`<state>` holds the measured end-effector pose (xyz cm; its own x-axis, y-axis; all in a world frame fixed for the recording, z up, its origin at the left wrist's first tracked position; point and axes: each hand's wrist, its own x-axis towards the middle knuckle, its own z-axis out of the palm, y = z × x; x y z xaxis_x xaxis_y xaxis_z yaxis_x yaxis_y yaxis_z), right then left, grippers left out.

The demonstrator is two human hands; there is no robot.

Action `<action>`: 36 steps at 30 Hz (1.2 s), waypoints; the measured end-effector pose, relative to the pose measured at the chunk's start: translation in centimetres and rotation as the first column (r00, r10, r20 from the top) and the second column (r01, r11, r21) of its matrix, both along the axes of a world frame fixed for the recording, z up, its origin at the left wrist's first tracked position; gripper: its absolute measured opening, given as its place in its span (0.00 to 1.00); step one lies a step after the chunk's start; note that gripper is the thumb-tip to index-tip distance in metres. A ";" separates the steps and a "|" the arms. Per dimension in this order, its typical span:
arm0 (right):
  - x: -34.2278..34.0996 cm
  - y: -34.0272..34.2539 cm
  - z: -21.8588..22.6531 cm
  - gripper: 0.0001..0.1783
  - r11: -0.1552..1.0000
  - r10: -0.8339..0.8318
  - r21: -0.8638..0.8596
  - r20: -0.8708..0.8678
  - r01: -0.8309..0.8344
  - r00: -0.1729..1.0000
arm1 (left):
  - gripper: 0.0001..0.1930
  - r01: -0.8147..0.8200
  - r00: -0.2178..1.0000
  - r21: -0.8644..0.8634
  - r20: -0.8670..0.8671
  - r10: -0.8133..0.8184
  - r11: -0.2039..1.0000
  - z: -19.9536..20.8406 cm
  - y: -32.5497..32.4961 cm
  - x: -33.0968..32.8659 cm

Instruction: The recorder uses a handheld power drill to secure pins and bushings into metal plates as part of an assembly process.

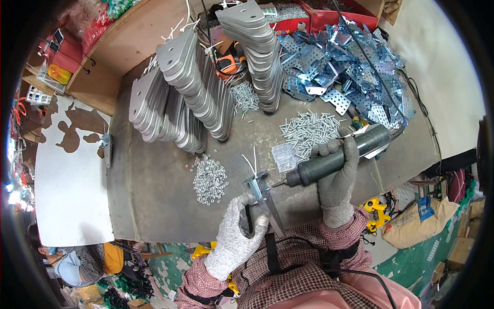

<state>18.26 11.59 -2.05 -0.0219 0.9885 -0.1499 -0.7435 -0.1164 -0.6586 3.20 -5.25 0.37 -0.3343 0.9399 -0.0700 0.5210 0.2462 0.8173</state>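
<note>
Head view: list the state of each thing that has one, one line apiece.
Left hand: gloved, closed on the metal piece
Metal piece: held, tilted
Right hand: gloved, wrapped around the power driver
Power driver: held, bit toward the metal piece; running or not, cannot tell
Grey plates: stacked in overlapping rows
Bluish perforated plates: loosely heaped
Screws: loose, piled
Small ring-shaped parts: loose, piled
</note>
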 end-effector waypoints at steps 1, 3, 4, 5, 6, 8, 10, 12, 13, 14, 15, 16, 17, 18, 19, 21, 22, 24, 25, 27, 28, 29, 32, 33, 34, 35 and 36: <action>-0.1 0.0 0.0 0.23 1.000 0.010 0.003 -0.020 -0.010 1.000 | 0.17 -0.002 1.000 0.008 0.008 0.002 1.000 -0.2 -0.2 0.0; -0.2 0.0 -0.3 0.22 1.000 0.028 0.004 -0.037 -0.028 0.999 | 0.17 0.000 1.000 -0.042 -0.001 0.000 0.999 0.6 0.0 0.1; -0.2 0.0 -0.5 0.21 0.999 0.036 -0.012 -0.063 -0.037 0.997 | 0.17 0.005 1.000 -0.089 -0.012 -0.006 0.996 0.9 0.1 0.1; -0.1 -0.1 -0.5 0.20 0.999 0.039 -0.025 -0.086 -0.042 0.996 | 0.17 0.004 1.000 -0.088 -0.009 -0.005 0.996 0.8 0.1 0.1; 0.0 -0.1 -0.4 0.20 0.999 0.041 -0.024 -0.083 -0.043 0.996 | 0.18 0.014 1.000 -0.081 -0.003 -0.014 0.997 0.6 0.1 0.0; 0.0 0.0 0.0 0.19 0.998 0.059 -0.010 -0.123 -0.061 0.991 | 0.19 0.020 1.000 -0.070 0.002 -0.020 0.997 0.0 0.3 -0.5; 0.2 0.3 0.2 0.19 0.998 0.065 0.033 -0.302 -0.058 0.951 | 0.15 0.165 0.981 0.181 0.071 -0.180 0.970 -0.1 1.1 -1.3; -0.1 0.2 0.9 0.19 0.992 0.103 0.013 -0.670 -0.127 0.735 | 0.09 0.327 0.945 0.409 -0.148 -0.292 0.852 0.3 0.6 -1.6; -0.6 -0.4 0.8 0.19 0.990 0.111 0.007 -0.670 -0.143 0.734 | 0.08 0.381 0.919 0.498 -0.298 -0.258 0.779 -0.5 0.4 -1.9; -0.4 -0.5 1.7 0.18 0.988 0.114 -0.002 -0.651 -0.151 0.751 | 0.11 0.387 0.911 0.473 -0.327 -0.250 0.791 -1.0 0.6 -1.6; -0.6 -0.5 2.0 0.18 0.986 0.125 -0.008 -0.641 -0.169 0.757 | 0.11 0.394 0.907 0.482 -0.342 -0.246 0.782 -2.2 0.3 -1.8; -0.7 -0.2 1.1 0.18 0.984 0.141 0.008 -0.651 -0.179 0.745 | 0.10 0.311 0.945 0.516 -0.254 -0.205 0.798 -3.4 -0.1 -1.9; -0.6 -0.4 0.6 0.18 0.983 0.146 0.009 -0.651 -0.185 0.745 | 0.10 0.213 0.976 0.532 -0.147 -0.158 0.820 -3.3 -0.6 -1.6; -0.3 -0.5 0.3 0.19 0.976 0.163 -0.007 -0.644 -0.219 0.747 | 0.13 0.159 0.986 0.585 -0.052 -0.159 0.795 -3.3 -0.7 -0.6; -0.1 -0.5 -0.1 0.19 0.968 0.179 -0.023 -0.638 -0.251 0.749 | 0.13 0.153 0.987 0.586 -0.050 -0.153 0.796 -3.2 -0.8 -0.7; 0.0 -0.6 -0.7 0.19 0.966 0.176 -0.033 -0.640 -0.255 0.748 | 0.17 0.044 0.982 0.520 0.132 -0.131 0.853 -2.9 -0.6 -0.9; -0.2 -0.7 -0.4 0.19 0.969 0.172 -0.038 -0.605 -0.244 0.778 | 0.23 0.034 0.984 0.506 0.133 -0.117 0.862 -3.2 -0.4 -0.9; -0.3 -0.7 -0.3 0.19 0.971 0.170 -0.040 -0.568 -0.234 0.806 | 0.30 0.054 0.993 0.522 0.064 -0.103 0.851 -3.2 0.3 0.2; -0.1 -0.5 -0.8 0.18 0.975 0.159 -0.040 -0.562 -0.218 0.812 | 0.37 0.081 0.996 0.533 -0.004 -0.094 0.842 -3.3 0.5 0.5; -0.1 -0.4 -1.0 0.18 0.976 0.152 -0.043 -0.560 -0.212 0.814 | 0.40 0.104 0.993 0.495 -0.005 -0.117 0.863 -3.8 0.7 -0.1; -0.2 -0.2 -0.9 0.18 0.978 0.138 -0.046 -0.587 -0.203 0.798 | 0.40 0.141 0.990 0.493 -0.055 -0.130 0.859 -3.8 1.0 -0.4; -0.2 -0.1 -0.8 0.18 0.980 0.123 -0.049 -0.612 -0.193 0.782 | 0.41 0.178 0.984 0.489 -0.105 -0.145 0.854 -3.6 1.2 -0.4; 0.1 -0.1 -1.2 0.17 0.979 0.138 -0.036 -0.610 -0.202 0.780 | 0.41 0.150 0.987 0.501 -0.032 -0.155 0.852 -3.6 1.2 -0.1; 0.1 -0.2 -1.2 0.17 0.978 0.142 -0.036 -0.615 -0.207 0.776 | 0.40 0.146 0.986 0.524 -0.012 -0.164 0.839 -3.3 1.2 -0.2; 0.2 -0.3 -1.1 0.17 0.976 0.139 -0.045 -0.628 -0.214 0.766 | 0.40 0.145 0.987 0.523 -0.018 -0.159 0.840 -3.2 0.9 -0.3; 0.2 -0.2 -1.1 0.17 0.974 0.135 -0.053 -0.637 -0.218 0.759 | 0.39 0.015 0.960 0.528 0.229 -0.160 0.849 -3.3 0.5 -0.3; 0.2 -0.1 -1.1 0.17 0.974 0.137 -0.053 -0.639 -0.221 0.757 | 0.38 -0.111 0.873 0.502 0.462 -0.157 0.858 -3.3 0.2 -0.5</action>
<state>18.42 11.48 -3.12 -0.3274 0.9324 -0.1532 -0.9420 -0.3347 -0.0241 2.72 -5.03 -2.95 -0.3632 0.8929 0.2662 0.0385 -0.2711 0.9618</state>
